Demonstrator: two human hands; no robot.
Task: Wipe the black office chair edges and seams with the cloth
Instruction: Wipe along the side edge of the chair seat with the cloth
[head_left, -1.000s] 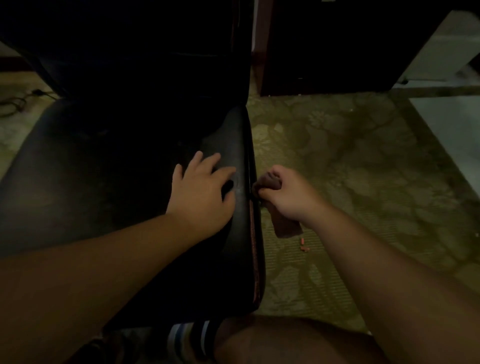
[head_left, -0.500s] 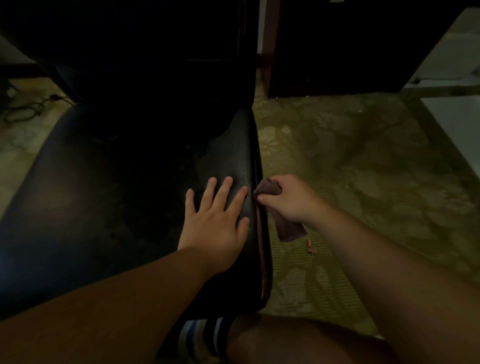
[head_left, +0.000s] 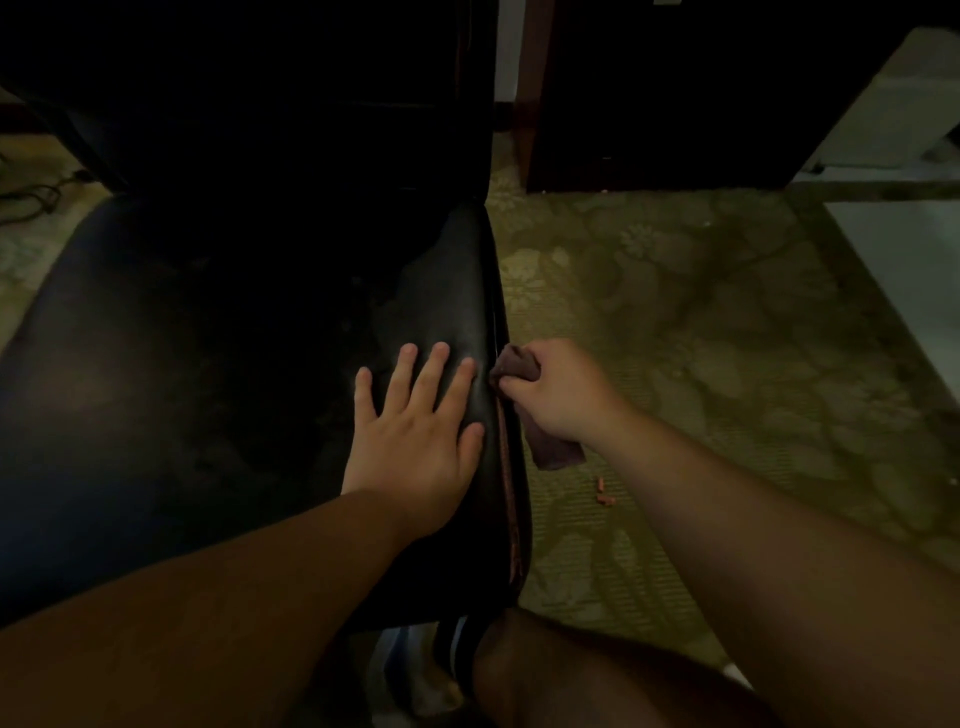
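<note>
Far left: dark cable (head_left: 36, 197) on the pale patterned floor, well apart from the work area.

Centre left: black leather-look office chair seat (head_left: 218, 395), wide and glossy, with the backrest rising in deep shadow at the far side. Surface condition of the left and near edges not readable in the dim light; treat as not yet confirmed wiped.

Centre: left hand (head_left: 415, 431) laid flat on the right part of the seat, fingers straight and spread, holding nothing, apparently bracing the chair.

Right edge of seat: worn reddish seam (head_left: 506, 467) running near to far along the side, exposed on the near side of the cloth.

Just right of the seam: right hand (head_left: 550, 395) curled round a small dark brownish-purple cloth (head_left: 556, 449), folded end pressed against the seat edge about midway along, loose end hanging below the hand.

Right: olive floral carpet (head_left: 701, 338) with small orange crumbs (head_left: 602, 493) near the chair, dark wooden cabinet (head_left: 675, 93) at the far side.

Status, as judged: right-side seam in progress, roughly mid-length. Remaining: rest of that seam, other seat edges, backrest seams.
</note>
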